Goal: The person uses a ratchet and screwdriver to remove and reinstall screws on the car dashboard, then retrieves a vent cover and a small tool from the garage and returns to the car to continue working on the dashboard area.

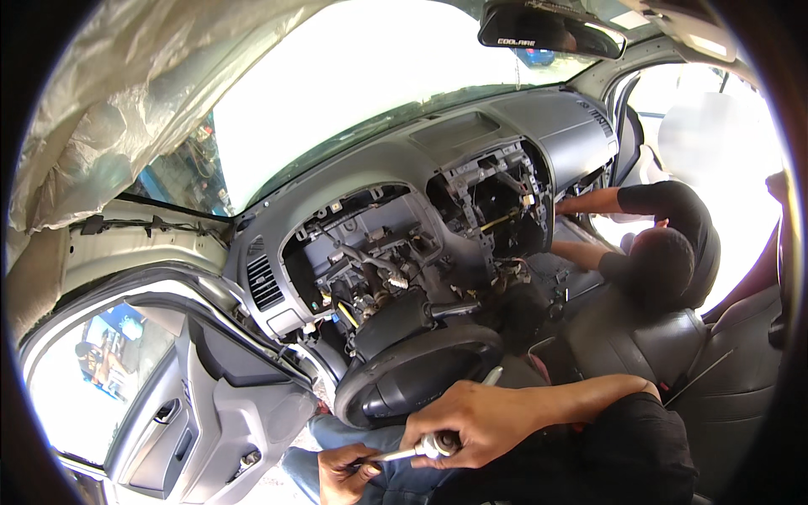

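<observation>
Low in the head view, a silver ratchet wrench is held between my two hands, over my lap. My right hand wraps around its round head end. A pale, slim rod end sticks out past the knuckles of that hand; whether it belongs to the ratchet I cannot tell. With bent fingers, my left hand pinches the other end of the shiny shaft. Just beyond my hands is the black steering wheel, tilted and apart from them.
The grey dashboard has open cavities with exposed wiring and brackets. On the right, a co-worker leans in, arms reaching into the dash's centre. An open door stands at the left. Plastic sheeting hangs upper left; a mirror hangs above.
</observation>
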Action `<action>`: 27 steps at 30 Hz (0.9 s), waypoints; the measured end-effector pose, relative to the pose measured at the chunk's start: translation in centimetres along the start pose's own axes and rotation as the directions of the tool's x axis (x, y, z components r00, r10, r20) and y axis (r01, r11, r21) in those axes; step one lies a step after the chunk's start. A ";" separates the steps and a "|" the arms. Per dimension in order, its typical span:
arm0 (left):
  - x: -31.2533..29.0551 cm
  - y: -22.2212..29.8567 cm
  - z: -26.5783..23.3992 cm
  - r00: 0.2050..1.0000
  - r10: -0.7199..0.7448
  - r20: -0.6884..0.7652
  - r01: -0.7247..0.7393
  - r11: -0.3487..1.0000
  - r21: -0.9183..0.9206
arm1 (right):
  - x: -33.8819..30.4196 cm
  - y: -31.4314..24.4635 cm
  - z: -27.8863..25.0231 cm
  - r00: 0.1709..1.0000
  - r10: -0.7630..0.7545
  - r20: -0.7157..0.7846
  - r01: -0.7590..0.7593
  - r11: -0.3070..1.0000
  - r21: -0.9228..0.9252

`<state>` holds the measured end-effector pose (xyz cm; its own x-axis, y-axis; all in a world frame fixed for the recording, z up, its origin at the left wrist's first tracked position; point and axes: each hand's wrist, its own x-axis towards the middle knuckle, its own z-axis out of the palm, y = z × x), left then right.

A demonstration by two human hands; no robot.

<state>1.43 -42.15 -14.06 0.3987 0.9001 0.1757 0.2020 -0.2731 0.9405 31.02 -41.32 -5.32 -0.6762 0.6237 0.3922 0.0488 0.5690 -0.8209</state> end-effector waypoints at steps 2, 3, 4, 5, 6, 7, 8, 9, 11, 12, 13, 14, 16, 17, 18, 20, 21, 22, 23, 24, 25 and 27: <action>1.9 0.4 1.2 0.971 0.207 -0.117 -0.202 0.978 0.053 | -0.8 -1.4 -2.4 0.992 0.013 -0.129 -0.029 0.992 -0.120; 2.8 0.6 0.5 0.946 0.289 -0.148 -0.246 0.935 0.255 | -1.3 -1.9 -3.8 0.976 -0.042 -0.212 -0.006 0.975 -0.221; 3.6 0.5 -0.4 0.912 0.375 -0.164 -0.271 0.853 0.446 | -2.2 -2.7 -5.1 0.955 -0.005 -0.296 -0.069 0.969 -0.239; 3.9 0.2 -1.0 0.899 0.372 -0.230 -0.235 0.854 0.464 | -2.6 -3.0 -6.2 0.898 -0.090 -0.430 -0.062 0.943 -0.327; 4.2 -0.2 -2.2 0.900 0.334 -0.279 -0.203 0.890 0.408 | -3.1 -3.2 -7.3 0.830 -0.136 -0.540 -0.100 0.918 -0.385; 4.3 -0.9 -3.0 0.887 0.309 -0.344 -0.186 0.919 0.347 | -3.5 -3.2 -8.4 0.733 -0.194 -0.652 -0.135 0.898 -0.419; 4.2 -1.7 -3.9 0.872 0.278 -0.403 -0.171 0.944 0.283 | -3.8 -3.0 -9.4 0.623 -0.237 -0.745 -0.184 0.882 -0.434; 4.1 -2.6 -4.9 0.865 0.251 -0.435 -0.143 0.953 0.265 | -3.8 -2.4 -10.6 0.521 -0.244 -0.818 -0.242 0.876 -0.416; 3.5 -4.4 -6.2 0.853 0.212 -0.476 -0.098 0.962 0.253 | -3.2 -0.5 -13.4 0.341 -0.337 -0.878 -0.268 0.860 -0.434; 3.1 -5.2 -6.6 0.840 0.165 -0.516 -0.048 0.971 0.232 | -2.8 0.6 -15.2 0.280 -0.419 -0.864 -0.330 0.803 -0.496; 2.8 -5.8 -6.9 0.833 0.145 -0.533 -0.014 0.970 0.241 | -2.2 2.0 -17.1 0.239 -0.441 -0.865 -0.378 0.779 -0.501; 2.5 -6.3 -7.1 0.824 0.124 -0.553 0.021 0.968 0.248 | -1.5 3.4 -19.0 0.204 -0.476 -0.855 -0.417 0.748 -0.516; 1.9 -6.9 -7.3 0.818 0.086 -0.569 0.093 0.956 0.279 | 0.1 6.4 -23.0 0.161 -0.406 -0.900 -0.478 0.765 -0.431; 1.8 -7.1 -7.3 0.811 0.069 -0.581 0.127 0.948 0.291 | 1.2 7.9 -25.2 0.145 -0.387 -0.910 -0.491 0.771 -0.406; 1.6 -7.1 -7.4 0.804 0.068 -0.591 0.142 0.943 0.302 | 2.3 9.4 -27.4 0.140 -0.416 -0.898 -0.472 0.770 -0.430; 1.4 -6.9 -7.5 0.790 0.069 -0.609 0.170 0.930 0.327 | 4.6 12.1 -31.5 0.120 -0.382 -0.916 -0.504 0.772 -0.388; 1.2 -7.0 -7.2 0.750 0.127 -0.649 0.125 0.936 0.328 | 5.6 13.3 -33.4 0.111 -0.372 -0.922 -0.514 0.772 -0.374; 1.2 -6.7 -7.7 0.789 -0.035 -0.614 0.268 0.918 0.291 | 6.7 14.5 -35.2 0.100 -0.382 -0.919 -0.558 0.743 -0.369; 1.2 -6.7 -7.5 0.791 -0.011 -0.612 0.248 0.920 0.304 | 7.8 15.6 -36.8 0.083 -0.398 -0.913 -0.589 0.720 -0.368; 1.1 -6.5 -7.8 0.793 0.013 -0.609 0.228 0.921 0.317 | 8.4 16.5 -38.3 0.056 -0.372 -0.926 -0.632 0.705 -0.322; 1.2 -6.5 -7.8 0.793 0.039 -0.608 0.204 0.923 0.325 | 9.0 17.3 -39.6 0.066 -0.317 -0.946 -0.628 0.723 -0.287; 1.3 -6.4 -8.1 0.779 -0.005 -0.627 0.265 0.909 0.323 | 9.9 18.7 -41.6 0.086 -0.330 -0.940 -0.627 0.715 -0.309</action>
<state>-6.62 -36.43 -17.51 -0.2507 0.9155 0.3146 0.5777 -0.1192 0.8075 55.84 -2.26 0.49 0.6168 0.3696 0.6950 0.6858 0.1811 -0.7049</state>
